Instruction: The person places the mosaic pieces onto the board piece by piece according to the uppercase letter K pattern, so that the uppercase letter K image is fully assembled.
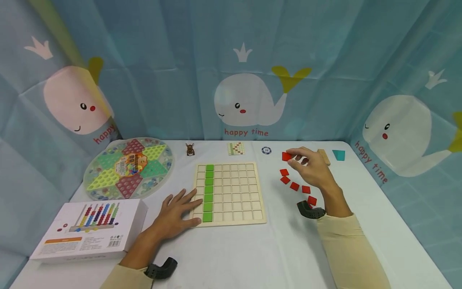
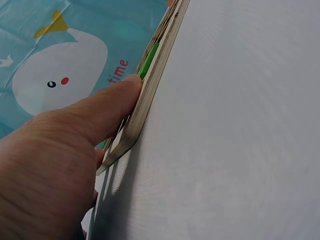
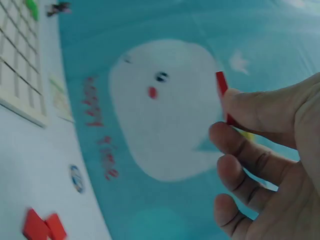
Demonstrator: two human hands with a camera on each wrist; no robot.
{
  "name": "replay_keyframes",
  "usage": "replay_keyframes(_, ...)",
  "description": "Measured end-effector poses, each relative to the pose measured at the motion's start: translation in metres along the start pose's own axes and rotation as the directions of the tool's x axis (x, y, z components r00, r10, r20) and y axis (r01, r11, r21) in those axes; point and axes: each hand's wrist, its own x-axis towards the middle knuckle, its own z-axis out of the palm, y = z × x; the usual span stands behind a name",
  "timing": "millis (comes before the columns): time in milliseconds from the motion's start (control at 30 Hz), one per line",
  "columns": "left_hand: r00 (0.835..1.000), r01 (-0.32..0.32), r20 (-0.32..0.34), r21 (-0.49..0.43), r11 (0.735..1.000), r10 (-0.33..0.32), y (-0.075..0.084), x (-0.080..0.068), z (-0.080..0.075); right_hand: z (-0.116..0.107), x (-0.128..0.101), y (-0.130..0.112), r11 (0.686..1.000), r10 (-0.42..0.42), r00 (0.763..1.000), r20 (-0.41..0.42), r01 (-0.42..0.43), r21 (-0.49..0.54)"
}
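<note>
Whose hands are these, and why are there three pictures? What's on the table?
A person's own bare hands, no robot. A camera worn on the head took the big picture; one on each wrist took the others. The left hand touches a wooden grid board holding a column of green squares. The right hand pinches a red square; other red squares lie nearby on the white table. There's also a round star-patterned board, a box, a tiny brown animal figure and a round chip.
</note>
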Motion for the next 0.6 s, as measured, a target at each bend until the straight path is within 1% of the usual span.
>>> replay_keyframes(133, 1.000, 0.002, 0.005, -0.002, 1.000, -0.002, -0.001, 0.000, 0.000, 0.021, 0.013, -0.004, 0.999, 0.036, 0.997, 0.065, -0.037, 0.020)
replay_keyframes(267, 1.000, 0.002, -0.007, -0.003, 1.000, -0.002, -0.002, -0.001, 0.000, 0.046, 0.026, -0.002, 0.998, 0.045, 0.992, 0.116, -0.050, 0.039)
replay_keyframes(467, 1.000, 0.014, -0.003, -0.007, 1.000, -0.014, -0.003, -0.002, 0.002, 0.085, 0.042, 0.004, 0.996, 0.080, 0.979, 0.185, -0.085, 0.017)
replay_keyframes(600, 1.000, 0.018, 0.002, -0.002, 1.000, -0.018, -0.003, 0.000, 0.003, 0.104, 0.049, 0.009, 0.993, 0.107, 0.970, 0.216, -0.113, 0.018)
